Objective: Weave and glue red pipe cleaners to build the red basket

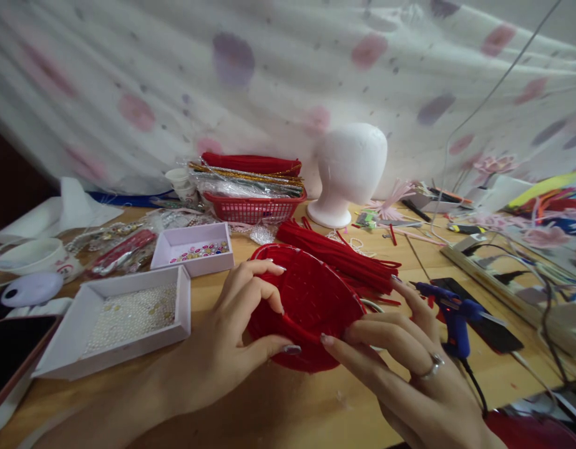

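Note:
A hollow red bowl-shaped piece (311,293), fuzzy like chenille stems, is tilted so that its inside faces me. My left hand (250,312) grips its near left rim, with the thumb outside and the curled fingers over the edge. At the near right rim, my right hand (400,349), wearing a ring, holds the same piece with its fingertips. Part of that edge is hidden behind the fingers. Just behind the piece lies a bundle of red chenille stems (334,252). A blue hot glue gun (456,318) with a lit red light rests to the right of my right hand.
On the left are a white box of pearl beads (185,299), a lilac tray of coloured gems (194,265) and a paper cup (39,259). Behind stand a red basket (254,209) and a white foam head (351,165). A power strip (507,293) and a phone (496,327) lie right.

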### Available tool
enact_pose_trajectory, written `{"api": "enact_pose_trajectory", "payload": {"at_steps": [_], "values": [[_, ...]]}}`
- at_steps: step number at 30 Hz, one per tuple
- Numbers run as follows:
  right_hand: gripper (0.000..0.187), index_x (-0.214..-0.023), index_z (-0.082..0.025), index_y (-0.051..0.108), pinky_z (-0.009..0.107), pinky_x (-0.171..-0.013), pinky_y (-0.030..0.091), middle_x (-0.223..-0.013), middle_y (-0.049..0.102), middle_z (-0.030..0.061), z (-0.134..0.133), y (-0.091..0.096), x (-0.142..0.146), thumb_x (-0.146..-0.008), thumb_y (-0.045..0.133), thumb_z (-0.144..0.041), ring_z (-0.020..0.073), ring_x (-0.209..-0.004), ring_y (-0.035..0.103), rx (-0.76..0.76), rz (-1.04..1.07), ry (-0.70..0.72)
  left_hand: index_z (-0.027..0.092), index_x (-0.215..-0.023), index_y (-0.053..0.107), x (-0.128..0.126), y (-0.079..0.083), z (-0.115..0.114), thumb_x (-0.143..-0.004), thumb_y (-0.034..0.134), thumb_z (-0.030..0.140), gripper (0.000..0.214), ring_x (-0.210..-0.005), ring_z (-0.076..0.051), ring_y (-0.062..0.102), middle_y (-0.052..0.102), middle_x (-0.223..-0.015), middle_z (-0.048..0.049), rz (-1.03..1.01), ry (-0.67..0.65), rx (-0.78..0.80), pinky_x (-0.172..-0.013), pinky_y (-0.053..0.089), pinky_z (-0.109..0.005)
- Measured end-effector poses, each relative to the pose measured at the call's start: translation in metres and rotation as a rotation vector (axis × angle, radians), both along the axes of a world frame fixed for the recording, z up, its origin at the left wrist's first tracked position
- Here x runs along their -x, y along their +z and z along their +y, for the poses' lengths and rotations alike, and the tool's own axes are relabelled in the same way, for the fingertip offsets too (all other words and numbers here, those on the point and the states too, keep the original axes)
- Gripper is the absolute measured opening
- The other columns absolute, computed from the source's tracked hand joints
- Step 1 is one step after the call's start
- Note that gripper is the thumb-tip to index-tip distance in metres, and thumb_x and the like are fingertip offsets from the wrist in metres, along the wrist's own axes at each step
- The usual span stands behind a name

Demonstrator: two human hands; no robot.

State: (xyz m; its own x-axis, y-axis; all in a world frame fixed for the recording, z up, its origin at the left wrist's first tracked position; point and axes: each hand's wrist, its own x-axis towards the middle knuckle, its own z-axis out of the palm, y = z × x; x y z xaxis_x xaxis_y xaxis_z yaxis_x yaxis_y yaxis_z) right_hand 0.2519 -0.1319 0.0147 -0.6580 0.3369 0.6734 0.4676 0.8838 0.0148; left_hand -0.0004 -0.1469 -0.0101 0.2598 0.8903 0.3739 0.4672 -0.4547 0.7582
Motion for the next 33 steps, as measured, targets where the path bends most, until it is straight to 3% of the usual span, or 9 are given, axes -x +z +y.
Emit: {"api": "enact_pose_trajectory", "payload": {"at_steps": [10, 20, 27, 33], "values": [[0.023, -0.100, -0.018, 0.075, 0.039, -0.130, 0.022, -0.087, 0.069, -0.0040, -0.003, -0.002, 0.008, -0.105, 0.054, -0.010, 0.0071, -0.087, 0.061, -0.041, 0.060, -0.044, 0.035, -0.113, 0.050, 0.004, -0.003, 0.003, -0.096, 0.067, 0.028, 0.024, -0.144, -0.023, 0.043, 0.047, -0.145, -0.0018, 0.031, -0.025, -0.036, -0.117, 0.042, -0.045], [0.024, -0.100, -0.017, 0.076, 0.039, -0.128, 0.027, -0.085, 0.071, -0.0031, 0.000, -0.013, 0.010, -0.094, 0.062, 0.002, 0.0086, -0.086, 0.066, -0.126, 0.109, -0.046, 0.029, -0.103, 0.054, -0.001, -0.006, 0.000, -0.094, 0.068, 0.024, 0.017, -0.139, -0.025, 0.048, 0.050, -0.141, -0.0034, -0.039, 0.031, -0.005, -0.116, 0.041, -0.049], [0.028, -0.103, -0.017, 0.075, 0.040, -0.123, 0.036, -0.089, 0.070, -0.0036, 0.000, -0.021, 0.010, -0.095, 0.059, 0.004, 0.0088, -0.084, 0.066, -0.121, 0.159, -0.058, 0.031, -0.111, 0.048, 0.003, -0.010, 0.004, -0.093, 0.070, 0.027, 0.028, -0.145, -0.024, 0.043, 0.049, -0.147, -0.0048, -0.062, 0.002, -0.017, -0.119, 0.039, -0.049], [0.027, -0.099, -0.020, 0.076, 0.039, -0.122, 0.036, -0.084, 0.070, -0.0052, 0.001, -0.020, 0.012, -0.097, 0.059, 0.001, 0.0080, -0.079, 0.067, -0.122, 0.183, -0.077, 0.029, -0.104, 0.052, 0.004, -0.005, 0.004, -0.096, 0.067, 0.028, 0.018, -0.142, -0.024, 0.046, 0.050, -0.143, -0.0045, 0.021, -0.010, -0.012, -0.117, 0.042, -0.049]]}}
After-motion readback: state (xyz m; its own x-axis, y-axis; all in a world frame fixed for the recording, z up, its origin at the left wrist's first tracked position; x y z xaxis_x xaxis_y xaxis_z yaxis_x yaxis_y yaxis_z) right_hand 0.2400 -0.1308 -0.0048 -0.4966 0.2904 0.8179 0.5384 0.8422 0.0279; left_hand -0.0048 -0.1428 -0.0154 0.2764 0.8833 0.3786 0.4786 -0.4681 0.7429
